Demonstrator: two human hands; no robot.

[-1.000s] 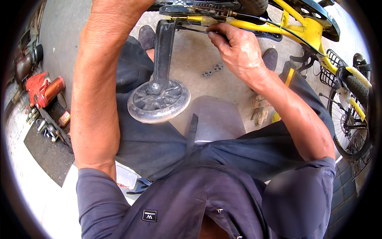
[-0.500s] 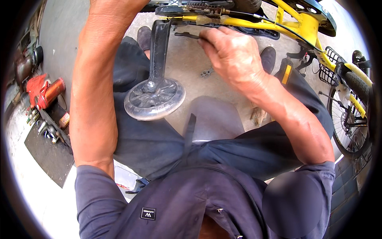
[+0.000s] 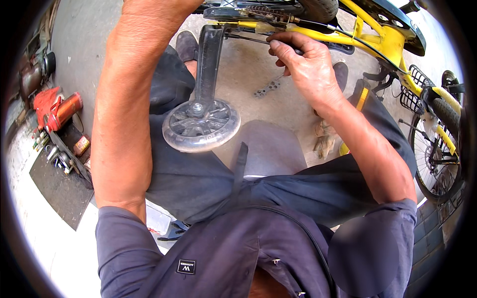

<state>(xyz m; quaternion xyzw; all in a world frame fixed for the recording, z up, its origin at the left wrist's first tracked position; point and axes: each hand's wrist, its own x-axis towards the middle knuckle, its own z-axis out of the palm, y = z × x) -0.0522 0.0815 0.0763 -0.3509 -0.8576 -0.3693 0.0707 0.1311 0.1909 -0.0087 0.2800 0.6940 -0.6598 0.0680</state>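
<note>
A small yellow bicycle (image 3: 392, 44) lies across the top of the view. From its rear hangs a black training-wheel bracket (image 3: 210, 62) with a clear-rimmed training wheel (image 3: 201, 126) bolted to its lower end. My right hand (image 3: 310, 64) is closed with bent fingers around a slim dark metal rod-like tool (image 3: 253, 39). The tool's far end reaches the top of the bracket, just under the yellow frame tube; its exact kind is unclear. My left hand (image 3: 166, 7) is at the upper edge beside the bike's rear, its fingers cut off from view.
A perforated metal piece (image 3: 268, 89) and a pair of work gloves (image 3: 324, 141) lie on the concrete floor between my legs. At left are a red cylinder (image 3: 67, 110), a red cloth (image 3: 45, 102) and a box of tools (image 3: 62, 159). Another bicycle wheel (image 3: 435, 159) stands at right.
My right hand has shifted slightly right and turned, and the tool's end now meets the bracket's top instead of standing off it. Bike and training wheel sit slightly further right in view.
</note>
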